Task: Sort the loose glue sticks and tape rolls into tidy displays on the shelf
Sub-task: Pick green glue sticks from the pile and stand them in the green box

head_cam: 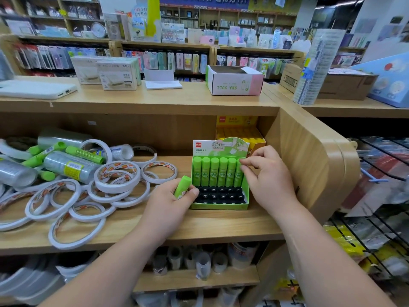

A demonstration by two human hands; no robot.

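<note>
A green display box (pixel 245 197) stands on the wooden shelf (pixel 199 224), its back row holding several upright green glue sticks (pixel 214 171). My right hand (pixel 269 176) pinches the top of the rightmost stick in that row. My left hand (pixel 171 201) grips a loose green glue stick (pixel 182 186) just left of the box. To the left lies a heap of white tape rolls (pixel 117 176), clear tape rolls (pixel 68 166) and more loose green glue sticks (pixel 83 154).
A yellow glue stick box (pixel 241 134) stands behind the green one. The shelf's rounded wooden end panel (pixel 309 165) is right of my right hand. A white carton (pixel 234 82) and boxes sit on the top ledge. Black wire racks (pixel 376 196) hang at far right.
</note>
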